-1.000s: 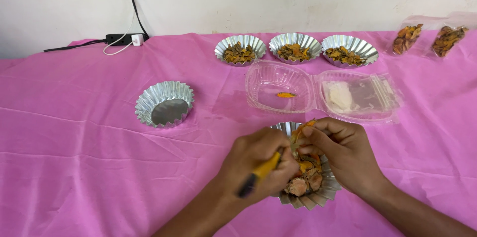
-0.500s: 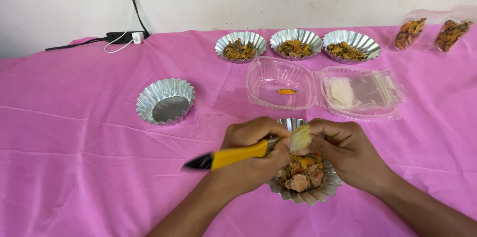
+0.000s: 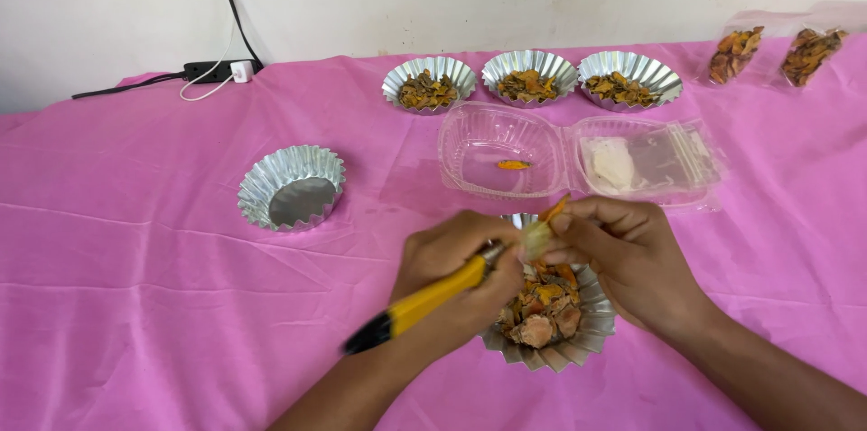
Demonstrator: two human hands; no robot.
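Two hands work just above a foil cup [image 3: 591, 341] of orange-brown root pieces, near front edge of pink tablecloth [image 3: 135, 304]. Left hand [image 3: 456, 264] has fingers closed around a yellow-handled knife [image 3: 424, 300]; black end points to lower left, metal tip goes toward the piece. Right hand [image 3: 628, 255] pinches a small pale-yellow root piece [image 3: 538, 234] btw thumb and fingertips [image 3: 562, 223], w/ orange end sticking up above them. Piece is over the cup's far rim, touching the knife tip. Behind: open clear plastic clamshell box [image 3: 497, 146], empty foil cup [image 3: 291, 187] to the left, 3 filled foil cups [image 3: 528, 77] near the wall.
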